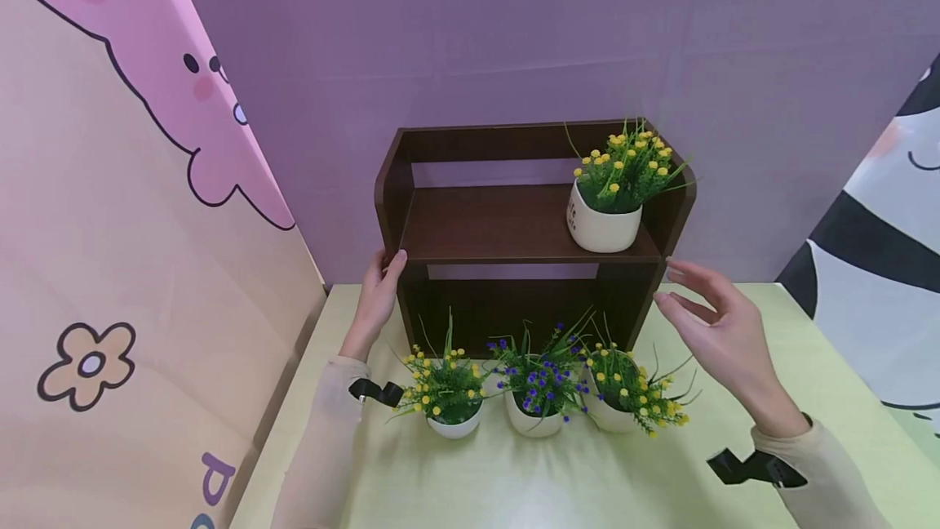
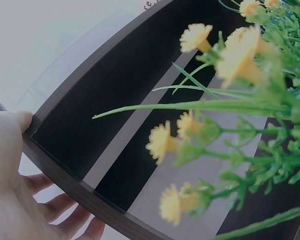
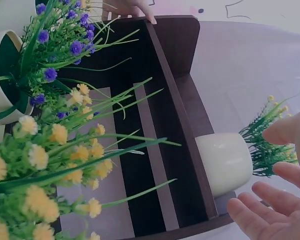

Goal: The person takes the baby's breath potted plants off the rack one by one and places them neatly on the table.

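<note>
A dark brown two-tier wooden shelf stands upright against the back wall. My left hand grips its left side panel at mid-height, the thumb at the front edge and the fingers along the outside, as the left wrist view shows. On the upper tier, at the right, sits a white pot of yellow flowers. My right hand is just off the shelf's right side, holding nothing, its fingers loosely bent and spread apart in the right wrist view.
Three more potted plants line up before the lower tier: a yellow-flowered one at left, a purple-flowered one in the middle and another yellow one at right. They stand on a pale table. Cartoon-printed panels flank both sides.
</note>
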Demonstrator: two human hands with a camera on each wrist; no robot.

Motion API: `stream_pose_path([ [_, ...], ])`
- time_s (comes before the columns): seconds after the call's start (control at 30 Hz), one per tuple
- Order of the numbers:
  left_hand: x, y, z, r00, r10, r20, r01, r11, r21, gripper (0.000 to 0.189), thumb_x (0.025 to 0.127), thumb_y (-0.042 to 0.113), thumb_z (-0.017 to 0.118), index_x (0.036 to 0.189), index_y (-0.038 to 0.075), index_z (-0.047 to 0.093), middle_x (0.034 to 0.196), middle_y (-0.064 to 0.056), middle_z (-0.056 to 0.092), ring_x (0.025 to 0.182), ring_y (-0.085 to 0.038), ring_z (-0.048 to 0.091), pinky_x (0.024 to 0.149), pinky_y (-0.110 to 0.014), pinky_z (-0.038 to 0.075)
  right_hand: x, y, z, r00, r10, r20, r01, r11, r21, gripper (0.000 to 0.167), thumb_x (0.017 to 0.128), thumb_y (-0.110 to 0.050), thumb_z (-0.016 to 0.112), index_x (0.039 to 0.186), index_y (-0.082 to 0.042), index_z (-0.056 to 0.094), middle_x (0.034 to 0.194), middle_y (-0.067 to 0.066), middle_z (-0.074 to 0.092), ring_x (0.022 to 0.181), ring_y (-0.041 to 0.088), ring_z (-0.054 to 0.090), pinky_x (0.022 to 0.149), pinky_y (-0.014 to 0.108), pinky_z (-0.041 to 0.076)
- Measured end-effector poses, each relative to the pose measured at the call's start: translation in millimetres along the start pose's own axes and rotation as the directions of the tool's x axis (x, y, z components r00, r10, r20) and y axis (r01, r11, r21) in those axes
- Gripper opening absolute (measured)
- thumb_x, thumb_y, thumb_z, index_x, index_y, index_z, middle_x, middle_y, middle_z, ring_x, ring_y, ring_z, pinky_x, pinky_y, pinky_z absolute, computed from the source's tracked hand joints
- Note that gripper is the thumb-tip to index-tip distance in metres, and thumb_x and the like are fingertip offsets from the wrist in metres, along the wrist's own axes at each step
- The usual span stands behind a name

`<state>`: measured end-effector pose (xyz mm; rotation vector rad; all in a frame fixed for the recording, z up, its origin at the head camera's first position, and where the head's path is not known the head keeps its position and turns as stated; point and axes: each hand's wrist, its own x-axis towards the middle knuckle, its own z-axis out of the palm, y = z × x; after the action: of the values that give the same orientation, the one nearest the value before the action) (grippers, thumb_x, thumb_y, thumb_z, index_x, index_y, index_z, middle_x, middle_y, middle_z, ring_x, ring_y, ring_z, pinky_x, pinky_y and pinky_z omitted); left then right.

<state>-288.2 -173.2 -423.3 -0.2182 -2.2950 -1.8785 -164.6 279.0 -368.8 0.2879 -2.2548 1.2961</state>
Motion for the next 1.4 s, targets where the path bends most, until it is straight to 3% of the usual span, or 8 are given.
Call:
stream_pose_path([
  [0.23,-0.1,2.4,0.0,1.000,-0.001,0.001,0.001,1.000,0.007,0.071,0.113,0.048,0.046,0.167,0.006,0.027,0.169,-0.020,0.035,0.158,-0.039,0.034,0.130,-0.058,0.030,15.6,-5.1,5.6,0.997,0.041,0.064,-0.038,0.998,-0.044,0.059,0.102,-0.019,0.074,0.157,-0.015,0.053,0.154,0.012,0.057,0.126,-0.012,0.056,0.094,0.001,0.046],
  [0.43,0.0,0.8,0.4,1.000,0.008,-0.009,-0.008,1.000,-0.001,0.066,0.114,0.044,0.046,0.164,0.004,0.031,0.165,-0.021,0.040,0.155,-0.039,0.038,0.129,-0.058,0.032,36.4,-11.0,10.0,0.992,0.044,0.120,-0.032,0.995,-0.095,0.064,0.103,-0.026,0.072,0.161,-0.017,0.047,0.163,0.014,0.049,0.143,0.033,0.057,0.099,0.002,0.045],
  [0.67,1.8,1.3,0.1,1.000,0.022,-0.022,-0.023,1.000,-0.016,0.061,0.114,0.042,0.048,0.160,0.005,0.037,0.160,-0.021,0.045,0.152,-0.039,0.043,0.128,-0.057,0.033,55.7,-14.9,18.5,0.988,0.053,0.146,-0.031,0.988,-0.150,0.065,0.104,-0.033,0.070,0.162,-0.019,0.045,0.165,0.015,0.047,0.144,0.044,0.054,0.110,0.054,0.051],
  [0.9,0.8,1.1,0.0,1.000,0.018,-0.023,-0.019,1.000,-0.010,0.061,0.113,0.042,0.048,0.160,0.004,0.037,0.159,-0.021,0.046,0.151,-0.039,0.043,0.127,-0.058,0.034,66.7,-13.5,25.1,0.990,0.023,0.140,-0.005,0.992,-0.124,0.063,0.102,-0.033,0.072,0.159,-0.016,0.049,0.162,0.017,0.050,0.139,0.045,0.058,0.089,0.000,0.046],
  [0.97,-0.4,0.8,0.0,1.000,0.014,-0.020,-0.014,1.000,-0.006,0.061,0.113,0.043,0.048,0.160,0.005,0.037,0.160,-0.021,0.044,0.152,-0.039,0.042,0.127,-0.058,0.034,70.2,-13.8,27.4,0.991,0.009,0.134,0.007,0.993,-0.120,0.061,0.103,-0.032,0.072,0.157,-0.014,0.052,0.159,0.018,0.052,0.138,0.045,0.060,0.086,-0.002,0.044],
  [1.07,-1.0,0.6,-0.1,1.000,0.009,-0.019,-0.009,1.000,-0.004,0.062,0.113,0.045,0.048,0.161,0.006,0.036,0.161,-0.020,0.044,0.153,-0.039,0.041,0.127,-0.058,0.034,74.5,-15.1,31.5,0.994,0.007,0.113,0.009,0.991,-0.136,0.057,0.102,-0.032,0.072,0.154,-0.013,0.055,0.157,0.016,0.055,0.137,0.041,0.061,0.093,0.005,0.050],
  [1.27,0.8,-1.1,0.0,1.000,0.008,-0.013,-0.008,1.000,-0.011,0.063,0.113,0.045,0.048,0.161,0.006,0.035,0.161,-0.020,0.044,0.153,-0.039,0.041,0.127,-0.059,0.033,81.0,-17.2,39.6,0.998,-0.003,0.070,0.016,0.984,-0.177,0.056,0.101,-0.032,0.074,0.148,-0.007,0.059,0.152,0.017,0.057,0.138,0.040,0.061,0.107,0.058,0.053],
  [1.4,1.2,-1.8,0.1,1.000,0.009,-0.011,-0.010,1.000,-0.010,0.062,0.114,0.045,0.047,0.161,0.006,0.035,0.161,-0.020,0.043,0.153,-0.039,0.040,0.128,-0.058,0.033,84.7,-16.1,42.9,0.999,-0.017,0.045,0.025,0.983,-0.182,0.051,0.100,-0.029,0.075,0.143,-0.005,0.062,0.145,0.017,0.060,0.136,0.039,0.062,0.101,0.038,0.059],
])
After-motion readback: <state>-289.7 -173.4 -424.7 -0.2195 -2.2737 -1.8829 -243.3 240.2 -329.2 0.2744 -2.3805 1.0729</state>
